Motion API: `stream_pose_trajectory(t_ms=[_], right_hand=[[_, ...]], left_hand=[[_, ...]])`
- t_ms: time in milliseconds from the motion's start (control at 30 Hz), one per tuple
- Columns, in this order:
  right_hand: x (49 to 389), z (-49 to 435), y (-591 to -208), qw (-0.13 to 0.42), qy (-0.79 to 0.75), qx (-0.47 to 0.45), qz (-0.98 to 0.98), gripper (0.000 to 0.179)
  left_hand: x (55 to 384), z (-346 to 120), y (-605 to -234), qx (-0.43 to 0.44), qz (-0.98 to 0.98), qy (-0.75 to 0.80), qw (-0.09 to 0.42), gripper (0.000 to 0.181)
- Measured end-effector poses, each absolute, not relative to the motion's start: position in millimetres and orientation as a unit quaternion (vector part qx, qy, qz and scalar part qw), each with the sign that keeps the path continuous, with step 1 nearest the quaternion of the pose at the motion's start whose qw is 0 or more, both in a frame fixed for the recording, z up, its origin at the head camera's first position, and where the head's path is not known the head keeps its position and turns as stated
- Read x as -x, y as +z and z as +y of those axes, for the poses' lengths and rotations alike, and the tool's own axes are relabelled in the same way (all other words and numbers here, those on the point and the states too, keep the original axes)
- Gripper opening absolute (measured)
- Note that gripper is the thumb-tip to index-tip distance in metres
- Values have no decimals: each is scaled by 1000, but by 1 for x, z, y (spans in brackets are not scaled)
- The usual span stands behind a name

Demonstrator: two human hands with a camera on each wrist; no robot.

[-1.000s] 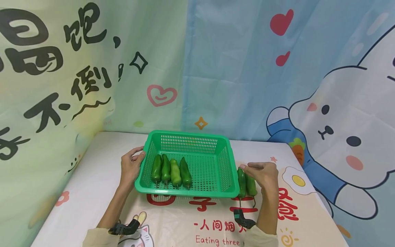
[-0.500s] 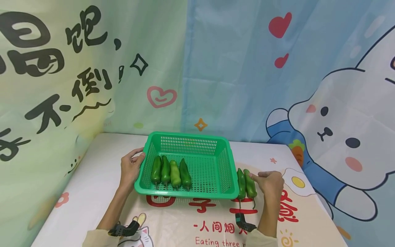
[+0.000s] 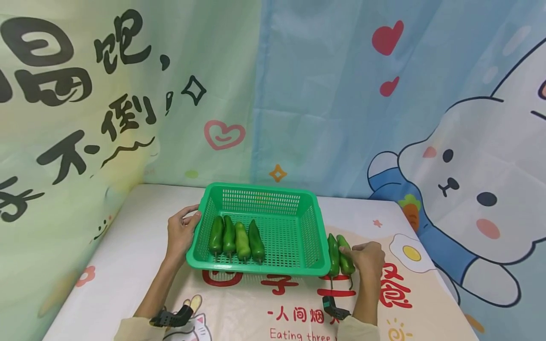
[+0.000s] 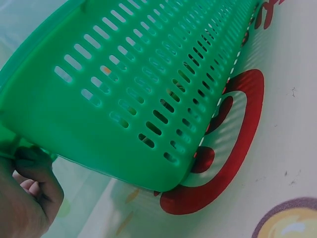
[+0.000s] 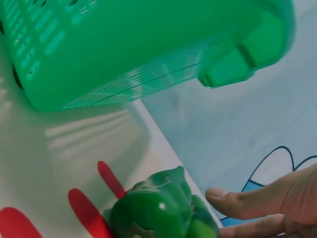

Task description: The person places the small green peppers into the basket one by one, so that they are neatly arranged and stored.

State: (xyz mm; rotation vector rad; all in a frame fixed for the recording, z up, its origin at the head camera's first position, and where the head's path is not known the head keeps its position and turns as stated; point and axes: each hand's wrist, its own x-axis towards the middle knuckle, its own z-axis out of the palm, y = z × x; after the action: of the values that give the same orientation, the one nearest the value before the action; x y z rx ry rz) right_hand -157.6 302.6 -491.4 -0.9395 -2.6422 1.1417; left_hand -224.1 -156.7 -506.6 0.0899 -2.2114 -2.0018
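A green plastic basket (image 3: 279, 271) with slotted walls stands on the table. Inside, on its left half, several green chili peppers (image 3: 242, 241) lie side by side with stems toward me. My left hand (image 3: 181, 234) grips the basket's left rim; in the left wrist view its fingers (image 4: 47, 191) curl under the edge. Outside the right wall lie a dark green pepper (image 3: 333, 255) and, beside it, a second pepper (image 3: 344, 260). At this second pepper's right side is my right hand (image 3: 368, 258), thumb extended over it; the right wrist view shows a gap between thumb and pepper.
The white table (image 3: 145, 213) carries a printed cloth (image 3: 239, 308) with red characters and drawings. Behind it hangs a blue and green cartoon curtain (image 3: 298, 94). Black wrist cameras (image 3: 172, 316) sit on both forearms.
My right hand has drawn back rightward off the tops of the two outside peppers, then come slightly left and nearer to me beside the right one. The left hand and basket keep their places.
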Motion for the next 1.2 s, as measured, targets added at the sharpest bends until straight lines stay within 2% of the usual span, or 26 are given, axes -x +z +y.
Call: stream_pose_trajectory(t_ms=[500,1200], right_hand=[[162,297,-502,94,366,333,-864,42],[154,326,-496,34,463,376,-802,47]], left_hand=[[224,-156,-507,-28,-738,-669,84,37],[225,-156,-508,-21,-735,-673,86,37]])
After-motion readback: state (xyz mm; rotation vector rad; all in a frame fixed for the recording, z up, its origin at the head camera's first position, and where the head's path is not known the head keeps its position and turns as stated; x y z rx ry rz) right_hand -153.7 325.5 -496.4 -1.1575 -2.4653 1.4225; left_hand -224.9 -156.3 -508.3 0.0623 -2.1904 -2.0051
